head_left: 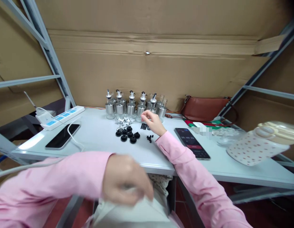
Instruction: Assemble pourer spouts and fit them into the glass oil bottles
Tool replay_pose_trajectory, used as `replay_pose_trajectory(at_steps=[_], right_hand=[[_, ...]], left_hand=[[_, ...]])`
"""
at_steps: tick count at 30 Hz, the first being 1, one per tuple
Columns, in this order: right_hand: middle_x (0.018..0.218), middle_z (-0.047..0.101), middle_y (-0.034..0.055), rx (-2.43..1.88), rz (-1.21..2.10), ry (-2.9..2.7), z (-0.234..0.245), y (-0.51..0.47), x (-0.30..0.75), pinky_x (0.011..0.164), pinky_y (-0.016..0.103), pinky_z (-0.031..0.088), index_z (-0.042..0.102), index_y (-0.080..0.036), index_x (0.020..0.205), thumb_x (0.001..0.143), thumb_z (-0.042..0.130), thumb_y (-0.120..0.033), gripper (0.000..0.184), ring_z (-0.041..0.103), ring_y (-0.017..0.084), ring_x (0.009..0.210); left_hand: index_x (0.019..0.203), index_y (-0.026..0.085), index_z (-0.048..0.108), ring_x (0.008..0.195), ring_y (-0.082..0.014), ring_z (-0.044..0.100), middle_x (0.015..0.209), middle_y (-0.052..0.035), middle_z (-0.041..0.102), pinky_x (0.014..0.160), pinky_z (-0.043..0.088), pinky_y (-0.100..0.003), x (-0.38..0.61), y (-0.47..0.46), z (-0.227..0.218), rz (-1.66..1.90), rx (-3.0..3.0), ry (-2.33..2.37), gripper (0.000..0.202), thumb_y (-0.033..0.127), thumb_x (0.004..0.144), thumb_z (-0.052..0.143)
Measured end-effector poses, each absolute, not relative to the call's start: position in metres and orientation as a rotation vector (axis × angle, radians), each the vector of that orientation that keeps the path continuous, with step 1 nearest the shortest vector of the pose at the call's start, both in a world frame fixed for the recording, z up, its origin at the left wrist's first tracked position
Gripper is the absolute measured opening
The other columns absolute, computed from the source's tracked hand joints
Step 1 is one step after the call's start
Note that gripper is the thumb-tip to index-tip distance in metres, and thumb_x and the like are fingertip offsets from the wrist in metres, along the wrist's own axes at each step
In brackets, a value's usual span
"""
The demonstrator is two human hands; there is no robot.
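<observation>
My right hand (155,123) is over the table in front of the bottles, fingers curled together at the tips. What they hold, if anything, is too small to make out. Behind it stand glass bottles with steel sleeves (131,109), several topped with pourer spouts (132,94). Just below the hand lie slim black pieces (144,126) and tiny black parts (150,138). To its left are white-grey spout pieces (124,122) and round black stoppers (130,135). My left hand (128,182) hangs above my lap, before the table edge, smeared by motion; its fingers bend downward.
On the left lie a power strip (66,117), a dark phone (63,136) and a white cable (74,136). To the right are a phone showing a timer (192,142), a brown bag (205,108) and a dotted white container (248,148). Cardboard (147,72) walls the back.
</observation>
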State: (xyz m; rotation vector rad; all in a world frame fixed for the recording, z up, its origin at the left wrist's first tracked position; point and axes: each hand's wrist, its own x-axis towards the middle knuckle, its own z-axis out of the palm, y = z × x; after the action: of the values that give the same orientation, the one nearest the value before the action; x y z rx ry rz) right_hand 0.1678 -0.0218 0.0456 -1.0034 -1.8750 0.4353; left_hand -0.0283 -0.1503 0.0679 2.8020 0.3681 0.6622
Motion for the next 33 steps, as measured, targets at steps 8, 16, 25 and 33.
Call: replay_pose_trajectory(at_steps=[8, 16, 25, 33], right_hand=[[0.062, 0.058, 0.0001, -1.126, 0.269, -2.18, 0.035, -0.013, 0.175, 0.057, 0.021, 0.036, 0.056, -0.015, 0.074, 0.078, 0.049, -0.026, 0.013, 0.049, 0.01, 0.056], [0.064, 0.062, 0.0018, -1.242, 0.149, -2.301, 0.025, -0.009, 0.181, 0.058, 0.021, 0.034, 0.061, -0.016, 0.077, 0.078, 0.05, -0.021, 0.011, 0.052, 0.011, 0.058], [0.063, 0.061, 0.0017, -1.273, 0.097, -2.282, 0.019, -0.001, 0.19, 0.058, 0.022, 0.034, 0.06, -0.017, 0.078, 0.079, 0.049, -0.022, 0.013, 0.05, 0.011, 0.057], [0.061, 0.058, 0.0008, -1.296, 0.106, -2.258, 0.021, -0.004, 0.189, 0.058, 0.021, 0.033, 0.06, -0.017, 0.077, 0.08, 0.049, -0.022, 0.012, 0.05, 0.011, 0.056]], left_hand=[[0.086, 0.018, 0.064, 0.05, -0.0104, 0.055, 0.059, -0.0012, 0.062, 0.053, 0.04, -0.02, 0.013, -0.039, 0.04, 1.205, 2.909, 0.913, 0.026, 0.027, 0.082, 0.039], [0.086, 0.018, 0.063, 0.045, -0.0092, 0.045, 0.047, 0.0027, 0.046, 0.051, 0.034, -0.02, -0.043, 0.031, 0.014, 1.465, 2.51, 1.54, 0.027, 0.028, 0.081, 0.038], [0.085, 0.016, 0.06, 0.075, -0.0162, 0.05, 0.076, -0.0042, 0.059, 0.075, 0.04, -0.027, -0.06, 0.049, 0.007, 1.211, 2.644, 1.433, 0.024, 0.018, 0.076, 0.039], [0.084, 0.019, 0.064, 0.089, -0.021, 0.046, 0.087, -0.0043, 0.058, 0.083, 0.038, -0.037, -0.055, 0.054, -0.003, 0.89, 2.759, 1.321, 0.024, 0.017, 0.067, 0.047]])
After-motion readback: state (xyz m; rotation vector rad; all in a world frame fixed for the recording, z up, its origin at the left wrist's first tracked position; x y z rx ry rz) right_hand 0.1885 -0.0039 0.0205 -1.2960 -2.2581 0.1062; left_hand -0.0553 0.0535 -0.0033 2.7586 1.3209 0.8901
